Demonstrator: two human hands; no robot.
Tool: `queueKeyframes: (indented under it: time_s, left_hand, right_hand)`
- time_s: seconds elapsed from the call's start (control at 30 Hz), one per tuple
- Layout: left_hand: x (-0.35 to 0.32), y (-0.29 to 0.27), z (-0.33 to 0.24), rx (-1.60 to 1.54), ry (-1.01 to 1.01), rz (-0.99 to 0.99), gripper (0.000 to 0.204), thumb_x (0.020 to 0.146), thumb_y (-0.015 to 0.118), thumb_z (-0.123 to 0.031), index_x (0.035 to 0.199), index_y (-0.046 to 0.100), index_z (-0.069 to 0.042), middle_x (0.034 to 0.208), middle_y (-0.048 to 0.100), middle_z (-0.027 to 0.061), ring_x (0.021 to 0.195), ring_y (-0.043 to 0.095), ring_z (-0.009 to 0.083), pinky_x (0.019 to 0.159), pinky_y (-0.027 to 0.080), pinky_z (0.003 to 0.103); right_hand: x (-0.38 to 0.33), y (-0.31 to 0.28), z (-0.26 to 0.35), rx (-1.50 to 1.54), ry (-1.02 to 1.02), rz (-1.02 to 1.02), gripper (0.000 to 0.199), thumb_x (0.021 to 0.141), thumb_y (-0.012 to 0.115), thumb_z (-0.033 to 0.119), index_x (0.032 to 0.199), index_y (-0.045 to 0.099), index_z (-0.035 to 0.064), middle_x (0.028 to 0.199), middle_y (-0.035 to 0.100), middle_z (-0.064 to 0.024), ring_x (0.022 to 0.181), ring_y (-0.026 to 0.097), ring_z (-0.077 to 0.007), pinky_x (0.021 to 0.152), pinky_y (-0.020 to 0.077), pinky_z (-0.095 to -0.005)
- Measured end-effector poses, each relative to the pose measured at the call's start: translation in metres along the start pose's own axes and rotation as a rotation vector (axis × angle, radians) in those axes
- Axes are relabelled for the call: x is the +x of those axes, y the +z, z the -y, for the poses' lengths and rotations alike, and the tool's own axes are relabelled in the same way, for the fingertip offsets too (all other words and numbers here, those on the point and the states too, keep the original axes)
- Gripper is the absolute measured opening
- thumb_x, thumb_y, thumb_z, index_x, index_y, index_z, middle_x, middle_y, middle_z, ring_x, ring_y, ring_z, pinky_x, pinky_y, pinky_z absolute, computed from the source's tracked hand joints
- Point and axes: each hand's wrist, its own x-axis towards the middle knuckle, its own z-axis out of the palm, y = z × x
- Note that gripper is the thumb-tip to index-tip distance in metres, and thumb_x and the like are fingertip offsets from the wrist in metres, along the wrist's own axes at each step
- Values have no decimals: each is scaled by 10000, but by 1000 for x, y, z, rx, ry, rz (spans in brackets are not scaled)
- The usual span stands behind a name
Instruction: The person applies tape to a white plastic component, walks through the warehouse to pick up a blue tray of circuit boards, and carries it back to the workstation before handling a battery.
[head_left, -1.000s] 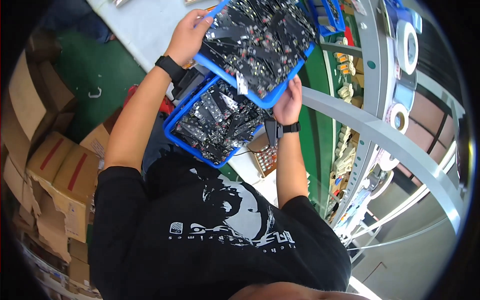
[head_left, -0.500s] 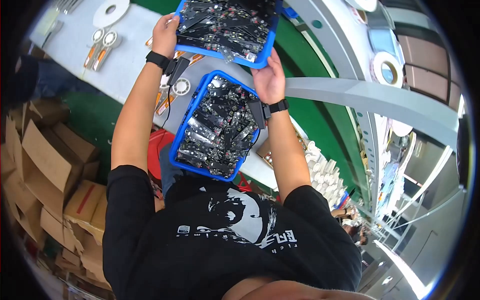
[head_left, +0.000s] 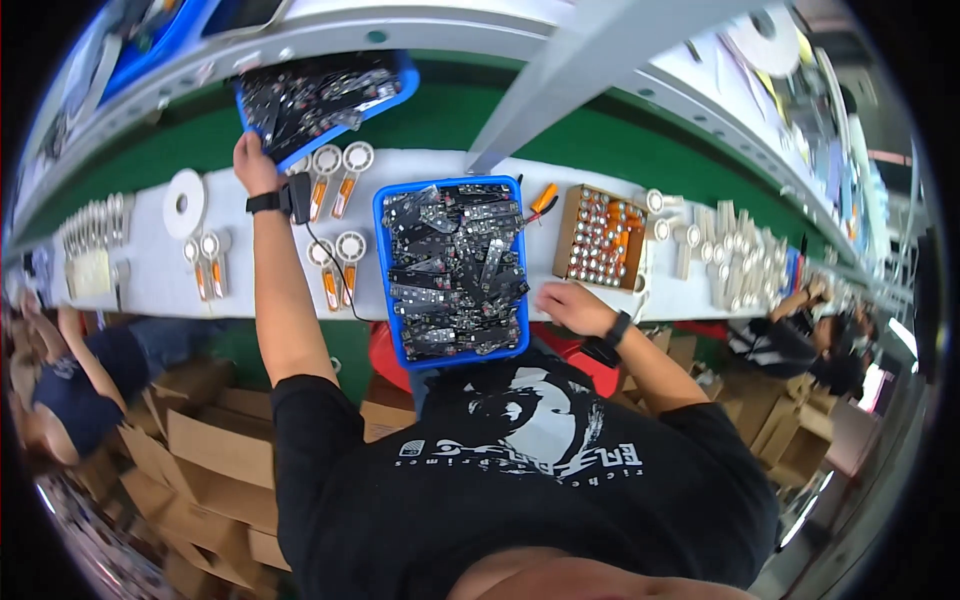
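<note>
**Far tray held at its near corner; near tray left on the worktop**

Nearest, a blue tray (head_left: 452,272) heaped with dark circuit boards is seen on the white worktop (head_left: 150,285), its near end overhanging the worktop edge. Its long axis runs from the person toward the back. The right hand (head_left: 570,303) is laid on the worktop just beside the tray's right side, near its near corner; the fingers are loosely curled with nothing gripped between them, and contact with the tray cannot be told.

Beyond the right hand, a brown box (head_left: 602,236) of small metal parts is set, with an orange tool (head_left: 543,201) between it and the tray.

Farther off to the left, the left hand (head_left: 256,164) is closed on the near left corner of a second blue tray (head_left: 325,96) of boards. This tray is held over the green strip behind the worktop, tilted, its long axis running left to right, away from the hand.
</note>
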Motion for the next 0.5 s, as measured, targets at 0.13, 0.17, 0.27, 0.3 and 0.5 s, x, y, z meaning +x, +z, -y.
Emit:
queueKeyframes:
  time_s: [0.13,0.17,0.27,0.3,0.5]
  left_hand:
    - [6,5,-2,-96,-63,-19,322,897,544,-244,1039,580,43,933,613,81,822,532,141,754,431,282]
    - [6,5,0,-92,-54,12,322,897,544,-244,1039,580,43,933,613,81,822,532,141,754,431,282]
    - [4,8,2,-92,-76,15,311,901,537,-242,1023,578,41,926,606,75,814,525,138,754,430,281]
    - [4,8,3,-87,-68,29,311,901,537,-242,1023,578,41,926,606,75,814,525,138,754,430,281]
    - [15,-1,4,-51,-22,36,308,896,539,-245,1028,576,31,921,601,69,805,521,137,726,435,279]
  right_hand:
    - [-64,24,-76,31,88,-184,253,888,495,219,770,568,8,696,590,-144,678,578,-292,645,451,-358]
    - [-76,30,-88,57,89,-205,253,888,495,219,770,568,8,696,590,-144,678,578,-292,645,451,-358]
    - [-103,51,-130,-17,206,-258,308,883,492,245,708,566,2,672,584,-163,686,582,-318,646,448,-375]
    - [-108,65,-152,0,263,-275,322,874,498,265,708,573,-1,669,588,-167,682,585,-323,645,450,-385]
    - [-148,123,-257,3,552,-276,331,844,519,298,735,622,3,693,624,-163,701,613,-309,663,462,-399]
